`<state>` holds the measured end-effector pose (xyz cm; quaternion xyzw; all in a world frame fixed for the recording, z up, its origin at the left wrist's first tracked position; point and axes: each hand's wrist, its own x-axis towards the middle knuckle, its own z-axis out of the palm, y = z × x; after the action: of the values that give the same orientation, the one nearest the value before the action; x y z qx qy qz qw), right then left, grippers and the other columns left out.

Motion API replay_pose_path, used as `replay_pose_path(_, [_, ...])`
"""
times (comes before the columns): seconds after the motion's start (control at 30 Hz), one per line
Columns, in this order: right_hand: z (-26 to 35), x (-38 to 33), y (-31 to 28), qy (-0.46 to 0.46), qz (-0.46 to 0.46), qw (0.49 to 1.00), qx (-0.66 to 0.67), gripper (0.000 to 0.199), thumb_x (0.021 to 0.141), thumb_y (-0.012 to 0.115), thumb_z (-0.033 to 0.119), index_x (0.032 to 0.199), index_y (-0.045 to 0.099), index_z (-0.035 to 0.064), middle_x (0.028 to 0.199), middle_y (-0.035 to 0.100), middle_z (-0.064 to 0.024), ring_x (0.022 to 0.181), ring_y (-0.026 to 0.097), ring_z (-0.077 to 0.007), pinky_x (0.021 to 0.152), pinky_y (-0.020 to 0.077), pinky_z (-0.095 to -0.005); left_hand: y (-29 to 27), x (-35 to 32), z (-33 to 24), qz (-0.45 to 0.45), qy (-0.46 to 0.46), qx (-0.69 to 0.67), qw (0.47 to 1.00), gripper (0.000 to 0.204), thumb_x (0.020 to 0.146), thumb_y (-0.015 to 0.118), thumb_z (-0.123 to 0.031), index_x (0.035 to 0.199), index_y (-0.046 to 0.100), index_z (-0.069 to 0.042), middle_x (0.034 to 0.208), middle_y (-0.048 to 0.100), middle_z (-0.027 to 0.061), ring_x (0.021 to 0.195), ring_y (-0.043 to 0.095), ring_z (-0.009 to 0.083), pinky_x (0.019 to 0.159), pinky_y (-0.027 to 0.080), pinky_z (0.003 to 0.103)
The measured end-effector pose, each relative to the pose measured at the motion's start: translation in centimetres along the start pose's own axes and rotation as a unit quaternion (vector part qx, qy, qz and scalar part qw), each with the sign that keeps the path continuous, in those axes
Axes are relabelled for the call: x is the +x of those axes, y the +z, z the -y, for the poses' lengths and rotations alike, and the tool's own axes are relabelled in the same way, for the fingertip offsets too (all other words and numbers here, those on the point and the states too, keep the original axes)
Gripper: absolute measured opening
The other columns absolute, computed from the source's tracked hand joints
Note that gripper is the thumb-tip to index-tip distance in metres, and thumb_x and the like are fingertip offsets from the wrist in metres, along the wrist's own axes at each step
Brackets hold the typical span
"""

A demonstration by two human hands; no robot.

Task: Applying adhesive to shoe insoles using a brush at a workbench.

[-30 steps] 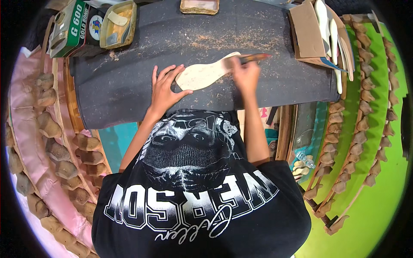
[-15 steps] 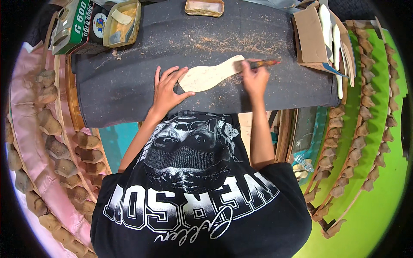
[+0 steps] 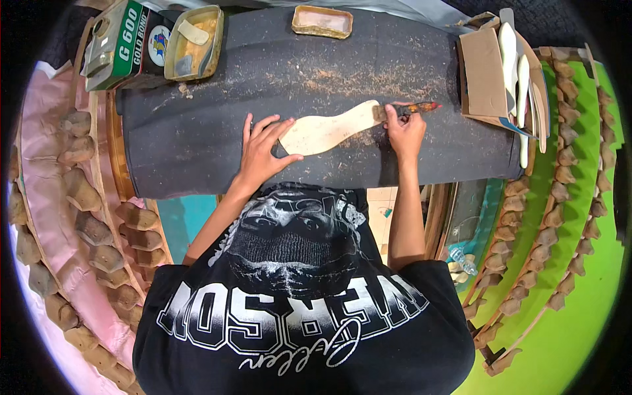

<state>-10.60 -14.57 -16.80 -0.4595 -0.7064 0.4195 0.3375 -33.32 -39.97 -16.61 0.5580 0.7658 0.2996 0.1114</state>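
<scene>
A pale shoe insole (image 3: 332,128) lies flat on the dark work surface (image 3: 197,131). My left hand (image 3: 262,148) is spread open and presses on the insole's near left end. At the insole's right end my right hand (image 3: 403,128) grips a brush with a reddish handle (image 3: 416,107), its bristles touching the insole. Brown crumbs and dust are scattered on the surface around the insole.
A green glue can (image 3: 122,46) and a yellow tray (image 3: 193,33) stand at the back left, a smaller tin (image 3: 322,21) at the back middle. A cardboard box with several pale insoles (image 3: 510,66) sits at the right. Racks of brown shoe lasts (image 3: 559,184) flank both sides.
My right hand with the brush has moved slightly along the insole's right end. My left hand stays pressed on the insole.
</scene>
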Motion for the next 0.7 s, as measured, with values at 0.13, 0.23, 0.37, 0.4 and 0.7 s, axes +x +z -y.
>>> replay_pose_path(0.13, [3.2,-3.6,4.8,-0.043,0.189,0.980,-0.038,0.033,0.092,0.081,0.036,0.095,0.079,0.0025,0.067,0.072,-0.0119,0.059,0.069,-0.0188,0.057,0.0527,-0.0344,-0.2,0.4,0.2,0.011,0.008,0.005,1.000,0.084,0.072,0.090,-0.056,0.143,0.067,-0.017,0.134,0.073,0.0056,0.138,0.055,0.0252,0.130,0.014,0.060])
replay_pose_path(0.23, [5.1,-5.1,7.8,-0.056,0.304,0.950,-0.035,0.036,0.087,0.084,0.033,0.096,0.077,-0.0012,0.064,0.069,-0.0138,0.054,0.066,-0.0239,0.054,0.0492,-0.0387,-0.6,0.9,0.5,0.022,0.028,0.006,0.999,0.088,0.068,0.091,-0.057,0.143,0.067,-0.017,0.128,0.073,0.0043,0.133,0.057,0.0248,0.129,0.015,0.061])
replay_pose_path(0.37, [7.1,0.5,7.6,0.005,0.150,0.985,0.087,0.023,0.087,0.086,0.021,0.100,0.077,0.0045,0.072,0.068,0.0016,0.059,0.056,-0.0049,0.053,0.0442,-0.0266,-2.9,3.8,0.2,0.062,0.053,-0.017,0.997,0.088,0.066,0.091,-0.058,0.141,0.068,-0.016,0.120,0.073,0.0039,0.124,0.061,0.0258,0.127,0.018,0.063])
replay_pose_path(0.4, [6.8,2.6,7.0,-0.009,0.129,0.987,0.095,0.020,0.090,0.083,0.018,0.101,0.077,0.0028,0.072,0.068,0.0010,0.060,0.058,-0.0051,0.055,0.0471,-0.0261,-3.2,4.4,0.1,0.074,0.054,-0.039,0.995,0.085,0.069,0.091,-0.057,0.141,0.068,-0.016,0.119,0.073,0.0047,0.123,0.061,0.0266,0.127,0.020,0.062])
replay_pose_path(0.7, [8.2,14.5,9.9,-0.033,0.138,0.963,0.230,0.027,0.104,0.069,0.009,0.125,0.066,-0.0061,0.095,0.074,-0.0098,0.078,0.076,-0.0187,0.072,0.0643,-0.0325,-2.9,16.6,2.0,-0.031,0.044,0.006,0.999,0.066,0.086,0.086,-0.037,0.143,0.064,-0.012,0.148,0.056,0.0122,0.140,0.052,0.0359,0.124,0.034,0.057])
